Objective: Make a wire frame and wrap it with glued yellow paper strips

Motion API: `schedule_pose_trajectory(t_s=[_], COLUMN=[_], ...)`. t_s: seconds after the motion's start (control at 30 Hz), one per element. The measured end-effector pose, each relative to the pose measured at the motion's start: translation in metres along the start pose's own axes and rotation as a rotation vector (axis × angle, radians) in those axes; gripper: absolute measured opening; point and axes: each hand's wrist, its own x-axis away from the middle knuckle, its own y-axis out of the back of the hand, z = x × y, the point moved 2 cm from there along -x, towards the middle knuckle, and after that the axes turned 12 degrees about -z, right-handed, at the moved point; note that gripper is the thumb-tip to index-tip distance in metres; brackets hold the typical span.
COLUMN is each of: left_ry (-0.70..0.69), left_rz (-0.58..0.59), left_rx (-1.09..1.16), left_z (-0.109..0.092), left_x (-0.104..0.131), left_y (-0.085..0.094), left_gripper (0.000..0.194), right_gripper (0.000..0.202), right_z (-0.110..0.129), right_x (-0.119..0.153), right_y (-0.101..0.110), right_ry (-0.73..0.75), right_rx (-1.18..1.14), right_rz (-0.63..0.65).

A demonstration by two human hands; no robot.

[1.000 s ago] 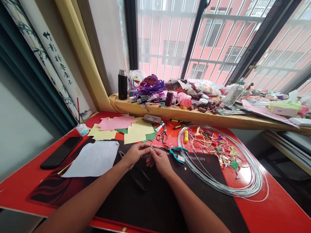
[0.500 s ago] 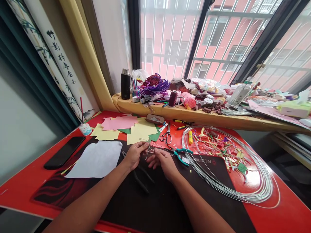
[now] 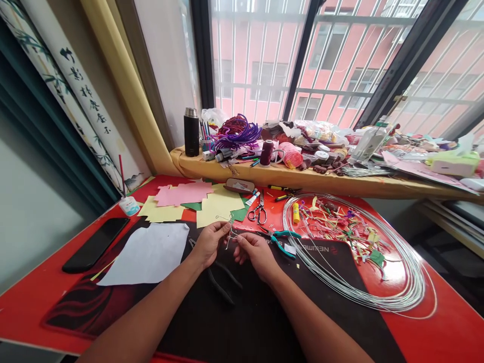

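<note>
Between my two hands is a small bent piece of silver wire (image 3: pixel 228 242), with thin loops and ends sticking out. My left hand (image 3: pixel 208 243) pinches it between thumb and fingertips. From the right, the thumb and forefinger of my right hand (image 3: pixel 254 250) close on one of its wire ends, the other fingers curled in. Below my left hand lie dark-handled pliers (image 3: pixel 223 287) on the black mat (image 3: pixel 181 322), their jaws partly covered by that hand. Teal-handled pliers (image 3: pixel 282 244) rest just beyond my right hand.
A large coil of silver wire (image 3: pixel 408 297) lies at right, around colourful scraps (image 3: pixel 355 232) and a yellow glue stick (image 3: pixel 296 213). Scissors (image 3: pixel 260 214), yellow paper (image 3: pixel 217 204), a white sheet (image 3: pixel 145 254) and a phone (image 3: pixel 96 244) lie about. A crowded ledge (image 3: pixel 321 181) borders the back.
My right thumb and fingers have drawn together on the wire, where they were more spread before. My left hand keeps its pinch. The whole view has shifted slightly.
</note>
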Motion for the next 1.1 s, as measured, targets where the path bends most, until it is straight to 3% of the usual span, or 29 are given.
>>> schedule_pose_trajectory(t_s=[0.87, 1.1], left_ry=[-0.020, -0.101], left_rz=[0.033, -0.006], left_rx=[-0.010, -0.243], left_z=[0.003, 0.000], left_x=[-0.002, -0.007], left_y=[0.000, 0.011], left_gripper=[0.042, 0.039], right_gripper=[0.049, 0.046], right_z=[-0.004, 0.005], right_x=[0.000, 0.000], right_y=[0.002, 0.010], right_ry=[-0.003, 0.105], right_rx=[0.001, 0.203], right_rz=[-0.026, -0.157])
